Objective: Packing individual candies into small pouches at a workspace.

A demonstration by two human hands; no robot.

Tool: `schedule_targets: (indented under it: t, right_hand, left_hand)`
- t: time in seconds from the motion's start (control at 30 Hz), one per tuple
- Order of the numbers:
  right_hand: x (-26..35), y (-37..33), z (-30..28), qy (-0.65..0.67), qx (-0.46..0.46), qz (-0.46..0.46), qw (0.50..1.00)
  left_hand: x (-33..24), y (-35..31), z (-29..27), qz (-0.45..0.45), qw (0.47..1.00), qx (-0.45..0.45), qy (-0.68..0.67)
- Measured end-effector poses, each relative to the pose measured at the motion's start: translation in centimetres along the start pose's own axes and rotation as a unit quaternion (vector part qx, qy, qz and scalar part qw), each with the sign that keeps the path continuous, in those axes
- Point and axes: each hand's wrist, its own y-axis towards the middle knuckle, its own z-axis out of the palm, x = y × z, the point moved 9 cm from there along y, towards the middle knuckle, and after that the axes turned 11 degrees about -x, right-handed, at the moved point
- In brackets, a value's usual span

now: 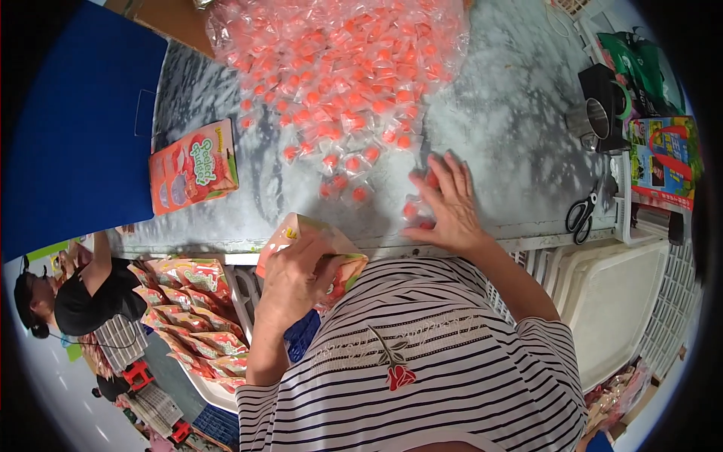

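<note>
Leftmost, a white tray [213, 394] below table level, holding overlapping rows of red-orange pouches [192, 309], apparently filled. Above it, a flat pouch [194, 169] lies on the table [512, 113]. Left hand [290, 277]: fingers closed on an open pouch [340, 250] at the table's near edge; contents hidden. Pouch looks light, floppy, slick; best held by the rim, mouth spread. Past it, a heap of wrapped candies [354, 98] spills from a clear bag [457, 49]. Right hand [450, 205]: fingers spread and curved beside a few loose candies [411, 211], not visibly closed on any. Candies probably light, small and firm, wrappers slippery; take by the wrapper or cup several. Far right: scissors [580, 218], metal cup [587, 122], contents unclear, and stacked white trays [617, 301].
</note>
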Motion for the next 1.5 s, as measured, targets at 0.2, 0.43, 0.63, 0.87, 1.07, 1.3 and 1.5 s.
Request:
schedule_targets:
  t: [0.2, 0.43, 0.63, 0.87, 1.07, 1.3, 1.5]
  right_hand:
    - [1.9, -0.8, 1.5, 0.079, -0.019, -0.117, 0.99]
    - [4.6, 0.9, 1.0, 0.07, 0.012, -0.137, 0.988]
    - [6.3, 0.2, 5.1, 0.034, 0.083, -0.223, 0.971]
    - [3.8, -0.3, 0.8, 0.02, 0.067, -0.151, 0.986]
    - [0.6, -0.8, -0.3, 0.024, 0.003, -0.139, 0.99]
    - [-2.8, 3.8, -1.4, 0.406, -0.103, 0.241, 0.875]
    - [7.1, 10.0, -3.2, 0.632, -0.113, 0.212, 0.737]
  left_hand:
    - [0.2, -0.2, -0.9, -0.014, 1.0, 0.005, -0.001]
    - [0.2, 0.5, -0.8, 0.001, 1.0, 0.001, 0.01]
    - [0.3, 0.4, -0.6, -0.017, 0.999, 0.021, 0.02]
    - [1.0, 0.2, -1.2, -0.034, 0.999, -0.006, -0.009]
    - [-0.7, 1.3, -1.7, 0.014, 1.0, -0.01, -0.009]
    - [-2.0, 3.6, 0.0, 0.04, 0.999, 0.023, 0.001]
    - [-4.5, 4.9, 1.1, 0.09, 0.996, 0.009, -0.022]
